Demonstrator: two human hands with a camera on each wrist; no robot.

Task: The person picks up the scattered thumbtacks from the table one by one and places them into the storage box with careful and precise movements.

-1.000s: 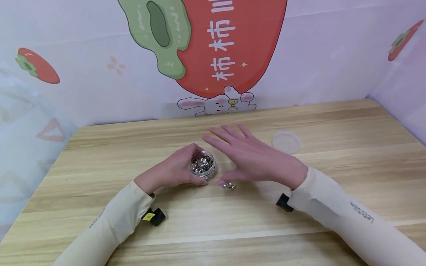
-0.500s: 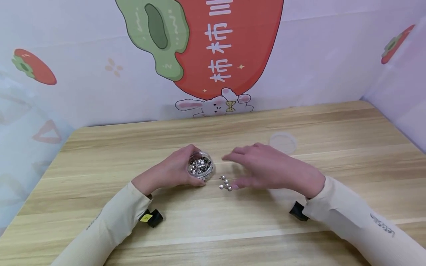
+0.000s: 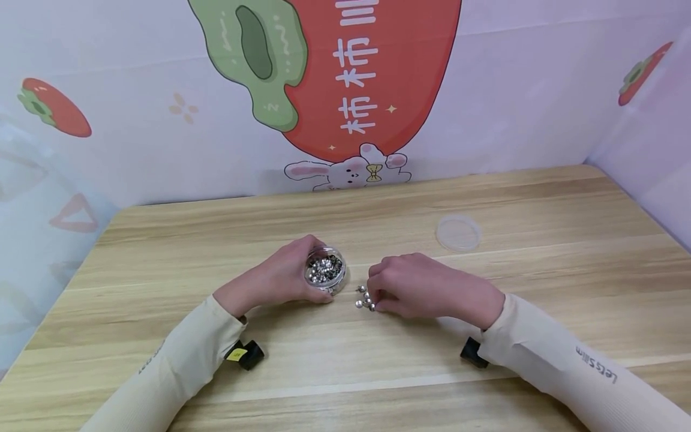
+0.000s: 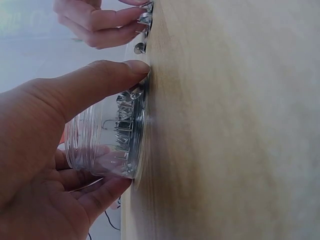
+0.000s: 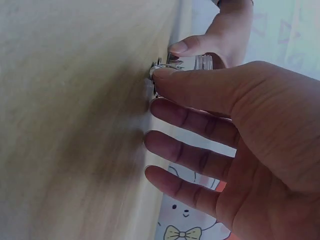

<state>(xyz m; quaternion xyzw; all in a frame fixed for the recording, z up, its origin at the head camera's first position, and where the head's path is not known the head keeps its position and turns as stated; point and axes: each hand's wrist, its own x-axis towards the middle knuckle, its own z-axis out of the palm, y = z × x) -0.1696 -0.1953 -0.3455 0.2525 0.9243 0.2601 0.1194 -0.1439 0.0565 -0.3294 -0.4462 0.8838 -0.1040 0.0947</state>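
The small loose group of silver metal thumbtacks with domed heads [image 3: 367,301] lies on the pale wood-grain tabletop [image 3: 302,372], right at the thumb side of the right hand [image 3: 418,285] and just beside the clear round plastic jar [image 4: 84,140]. The right thumb [image 5: 190,86] touches a tack, its fingers bent down close by; whether it pinches one, I cannot tell. The left hand [image 3: 281,273] grips the jar, thumb on the near side, fingers round the far side. The jar stands upright on the tabletop, open at the top, with more silver thumbtacks [image 3: 325,268] inside.

Half a second ago the right hand's fingers were stretched out above the tabletop; now they are drawn in and lowered at the loose group. The clear round plastic lid [image 3: 458,233], partly hidden then, shows whole. Jar and left hand have kept their place.

The tabletop's far edge runs along the white printed backdrop [image 3: 502,108], well behind both hands; its left and right edges slant well apart from them. The lid lies beyond the right wrist, apart from the hand. Wide room to move stretches rightward past the lid and toward the near side between the sleeves [image 3: 567,360].
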